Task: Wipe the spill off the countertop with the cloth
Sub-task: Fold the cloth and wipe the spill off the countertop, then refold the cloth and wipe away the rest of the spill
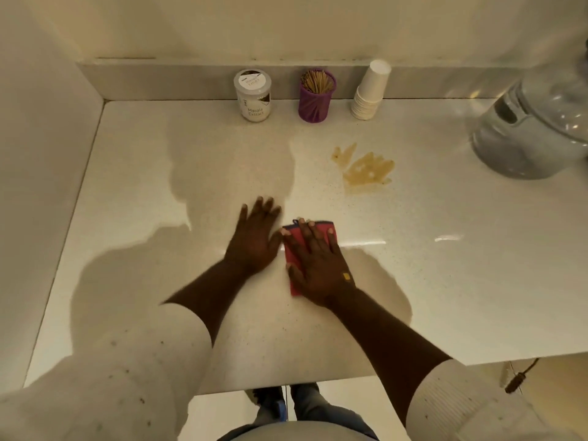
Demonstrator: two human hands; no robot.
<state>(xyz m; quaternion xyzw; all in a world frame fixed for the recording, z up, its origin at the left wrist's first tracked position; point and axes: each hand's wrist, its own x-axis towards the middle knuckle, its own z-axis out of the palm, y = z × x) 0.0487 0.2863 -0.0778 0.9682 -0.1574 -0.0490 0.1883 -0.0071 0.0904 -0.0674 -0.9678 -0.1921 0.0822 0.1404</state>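
Both hands flat: right hand (318,265) on cloth (294,249), spill (366,168) beyond.

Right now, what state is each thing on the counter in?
spill: unwiped, brown, apart from the cloth
cloth: flat under the right hand
right hand: pressed on cloth
left hand: flat on countertop
jar: upright, lid on
stick holder: upright, full
paper cups: stacked upside down

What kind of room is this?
Likely an office pantry or tea corner: a stack of paper cups, a jar labelled Masala Extract and a purple holder of stirrer sticks along a pale countertop.
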